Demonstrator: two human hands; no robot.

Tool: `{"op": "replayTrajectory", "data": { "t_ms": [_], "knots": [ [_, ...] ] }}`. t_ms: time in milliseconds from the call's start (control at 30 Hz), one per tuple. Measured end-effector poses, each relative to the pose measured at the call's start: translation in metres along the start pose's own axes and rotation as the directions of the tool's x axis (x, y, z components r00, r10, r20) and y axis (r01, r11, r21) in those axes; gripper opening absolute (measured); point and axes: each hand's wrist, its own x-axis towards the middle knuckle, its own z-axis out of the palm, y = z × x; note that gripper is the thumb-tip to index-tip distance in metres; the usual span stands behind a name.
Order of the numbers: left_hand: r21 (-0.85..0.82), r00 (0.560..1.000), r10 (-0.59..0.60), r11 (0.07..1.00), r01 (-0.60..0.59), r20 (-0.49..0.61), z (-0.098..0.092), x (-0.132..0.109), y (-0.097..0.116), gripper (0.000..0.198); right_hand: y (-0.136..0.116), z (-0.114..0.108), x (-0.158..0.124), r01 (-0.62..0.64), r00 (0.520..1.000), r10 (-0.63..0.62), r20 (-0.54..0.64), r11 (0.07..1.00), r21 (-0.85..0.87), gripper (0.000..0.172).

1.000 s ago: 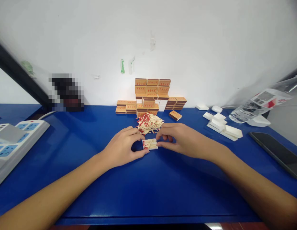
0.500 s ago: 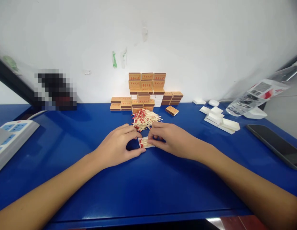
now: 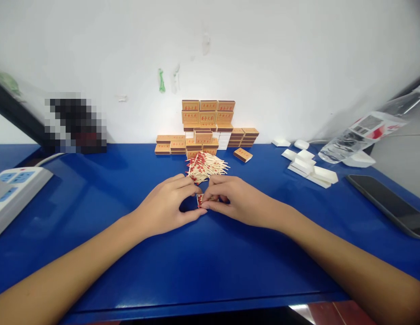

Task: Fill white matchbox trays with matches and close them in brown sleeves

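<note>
A small white matchbox tray (image 3: 199,197) with red-tipped matches in it lies on the blue table (image 3: 210,257). Thumb and fingers of my left hand (image 3: 167,203) grip its long sides near the left end. Over the tray, the fingers of my right hand (image 3: 235,198) are pinched together, down at the matches; whatever they hold is hidden. That hand also covers most of the tray's right part. Just behind both hands is a loose heap of matches (image 3: 210,166) with red heads mostly toward the left.
Closed matchboxes (image 3: 208,118) are stacked against the wall, with one single matchbox (image 3: 242,155) in front. At right lie several white trays (image 3: 302,164), a clear bottle (image 3: 358,135) and a phone (image 3: 389,203). A power strip (image 3: 23,194) sits at left.
My right hand has shifted left along the tray, its fingertips now close to my left thumb and covering more matches. My left hand keeps its hold. The view has tilted slightly.
</note>
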Motion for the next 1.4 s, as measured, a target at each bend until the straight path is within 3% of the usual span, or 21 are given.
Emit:
{"op": "replayTrajectory", "data": {
  "t_ms": [300,533,633,733,833,933,1033,1233,1400],
  "knots": [
    [0.007,1.0,0.026,1.0,-0.026,-0.012,0.0,0.001,0.002,0.02,0.001,-0.006,-0.003,-0.015,0.999,0.018,0.049,0.997,-0.075,0.013],
    [0.012,0.999,0.04,0.999,-0.04,0.007,0.0,0.001,0.003,0.018,-0.002,-0.004,-0.001,0.007,0.997,-0.006,0.073,1.0,-0.005,0.013],
    [0.005,0.999,0.027,1.0,-0.027,0.022,0.0,0.0,0.003,0.02,0.0,-0.005,-0.001,0.019,1.0,-0.019,0.0,0.999,-0.043,0.012],
    [0.01,1.0,0.019,1.0,-0.02,0.021,0.0,0.0,0.003,0.023,0.007,-0.011,-0.001,-0.011,0.988,-0.01,-0.155,0.991,-0.135,0.01],
    [0.003,0.999,0.029,1.0,-0.029,0.027,0.0,-0.001,0.003,0.024,0.021,-0.018,0.003,-0.119,0.941,0.039,-0.336,0.968,-0.221,0.009],
    [-0.013,0.999,0.043,0.999,-0.043,0.031,0.002,-0.001,0.003,0.026,0.035,-0.024,0.014,-0.24,0.91,0.133,-0.393,0.942,-0.236,0.015],
    [-0.025,0.998,0.048,0.999,-0.047,0.033,0.002,-0.002,0.003,0.026,0.045,-0.033,0.031,-0.272,0.918,0.179,-0.354,0.934,-0.232,0.021],
    [-0.025,0.998,0.06,0.998,-0.06,0.014,0.002,-0.003,0.002,0.027,0.057,-0.058,0.065,-0.242,0.967,0.198,-0.164,0.913,-0.327,0.027],
    [-0.035,0.998,0.063,0.997,-0.063,0.008,0.003,-0.003,0.0,0.028,0.061,-0.055,0.074,-0.255,0.967,0.236,-0.097,0.916,-0.311,0.025]
  ]
}}
